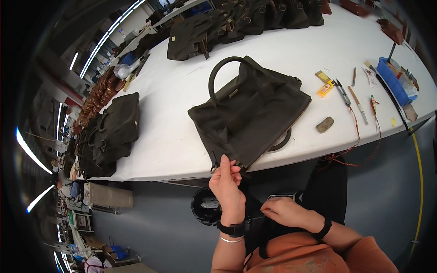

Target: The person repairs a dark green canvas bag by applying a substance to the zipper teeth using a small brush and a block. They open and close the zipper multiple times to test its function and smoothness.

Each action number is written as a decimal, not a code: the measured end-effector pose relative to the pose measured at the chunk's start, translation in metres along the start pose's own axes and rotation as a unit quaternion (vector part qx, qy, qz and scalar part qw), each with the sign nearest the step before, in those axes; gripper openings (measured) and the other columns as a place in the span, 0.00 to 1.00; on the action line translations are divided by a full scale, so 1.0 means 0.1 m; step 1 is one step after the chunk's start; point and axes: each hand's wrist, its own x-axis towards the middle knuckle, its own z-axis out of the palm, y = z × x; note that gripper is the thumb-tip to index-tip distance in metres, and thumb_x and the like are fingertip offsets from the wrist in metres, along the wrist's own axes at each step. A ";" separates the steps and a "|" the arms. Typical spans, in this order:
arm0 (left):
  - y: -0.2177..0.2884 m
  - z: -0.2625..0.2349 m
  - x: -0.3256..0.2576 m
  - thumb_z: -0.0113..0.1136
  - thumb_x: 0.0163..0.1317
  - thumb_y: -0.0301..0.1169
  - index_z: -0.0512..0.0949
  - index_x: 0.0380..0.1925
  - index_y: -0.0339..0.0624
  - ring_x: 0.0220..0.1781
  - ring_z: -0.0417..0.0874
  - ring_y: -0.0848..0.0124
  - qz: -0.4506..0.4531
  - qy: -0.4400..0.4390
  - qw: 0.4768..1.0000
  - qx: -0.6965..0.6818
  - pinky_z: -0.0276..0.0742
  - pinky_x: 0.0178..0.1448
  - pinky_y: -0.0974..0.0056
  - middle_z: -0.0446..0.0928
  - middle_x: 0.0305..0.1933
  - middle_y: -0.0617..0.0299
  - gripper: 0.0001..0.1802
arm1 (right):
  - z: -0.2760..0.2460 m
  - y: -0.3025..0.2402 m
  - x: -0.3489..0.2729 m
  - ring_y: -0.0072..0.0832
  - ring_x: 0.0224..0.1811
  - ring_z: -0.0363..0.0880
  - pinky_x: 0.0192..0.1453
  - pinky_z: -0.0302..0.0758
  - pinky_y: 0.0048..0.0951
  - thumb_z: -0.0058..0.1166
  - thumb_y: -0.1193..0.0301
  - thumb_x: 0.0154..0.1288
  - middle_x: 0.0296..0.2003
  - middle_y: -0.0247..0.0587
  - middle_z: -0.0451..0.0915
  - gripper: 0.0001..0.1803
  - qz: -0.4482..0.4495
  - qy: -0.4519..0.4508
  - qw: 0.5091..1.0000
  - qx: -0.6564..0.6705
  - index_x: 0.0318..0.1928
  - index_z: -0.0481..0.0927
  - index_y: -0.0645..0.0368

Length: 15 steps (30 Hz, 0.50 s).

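A dark olive handbag (248, 113) lies on its side near the front edge of the white bench (173, 109), one curved handle (221, 68) arching to the far left and the other poking out beneath it on the near right. The left hand (226, 182) reaches up to the bag's near corner, its grip pinched together on a small strap end (214, 163) hanging off the bench edge. The right hand (284, 211) rests low at the person's lap, fingers curled on a dark item there; whether its grip is clamped cannot be told.

Right of the bag sit a small grey-brown block (325, 124), a flat yellow packet (325, 88) with an olive-yellow tag (322, 76) just beyond it, slim tools (344, 93) and a red-orange cord (357, 132) trailing over the edge. A blue tray (392, 82) stands at the far right. More dark bags (111, 132) pile at the left end, and a row of them (246, 20) lines the far side.
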 end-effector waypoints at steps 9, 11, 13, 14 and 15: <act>0.13 -0.51 0.17 0.51 0.75 0.40 0.77 0.30 0.43 0.22 0.70 0.84 0.175 0.021 0.979 0.103 0.61 0.24 0.78 0.74 0.23 0.71 0.16 | -0.32 0.03 -0.15 0.48 0.40 0.82 0.45 0.78 0.43 0.54 0.69 0.67 0.35 0.50 0.83 0.09 -0.011 0.090 0.996 0.010 0.38 0.81 0.63; 0.10 -0.70 0.25 0.51 0.75 0.41 0.77 0.32 0.43 0.20 0.67 0.84 0.199 0.058 0.975 0.085 0.59 0.24 0.77 0.70 0.21 0.72 0.16 | -0.33 0.01 -0.12 0.45 0.32 0.82 0.37 0.77 0.39 0.56 0.69 0.67 0.29 0.50 0.82 0.10 -0.034 0.136 0.990 0.019 0.34 0.81 0.64; 0.07 -0.91 0.32 0.51 0.75 0.42 0.77 0.32 0.42 0.20 0.66 0.83 0.186 0.055 0.979 0.053 0.58 0.24 0.77 0.69 0.20 0.72 0.17 | -0.43 -0.13 -0.11 0.43 0.27 0.81 0.32 0.75 0.36 0.58 0.69 0.66 0.26 0.49 0.81 0.10 0.016 0.124 0.991 0.044 0.32 0.81 0.65; 0.08 -1.00 0.32 0.51 0.75 0.42 0.76 0.31 0.42 0.20 0.65 0.83 0.179 0.054 0.982 0.037 0.58 0.23 0.77 0.68 0.20 0.72 0.17 | -0.46 -0.18 -0.10 0.41 0.25 0.80 0.30 0.74 0.34 0.59 0.69 0.66 0.25 0.49 0.80 0.11 0.043 0.116 0.991 0.055 0.31 0.80 0.65; 0.08 -1.02 0.29 0.54 0.74 0.39 0.76 0.30 0.42 0.21 0.65 0.84 0.168 0.055 0.984 0.032 0.60 0.27 0.77 0.70 0.21 0.72 0.15 | -0.44 -0.13 -0.08 0.39 0.20 0.77 0.26 0.71 0.31 0.62 0.68 0.65 0.20 0.48 0.78 0.13 0.048 0.120 0.990 0.057 0.29 0.80 0.66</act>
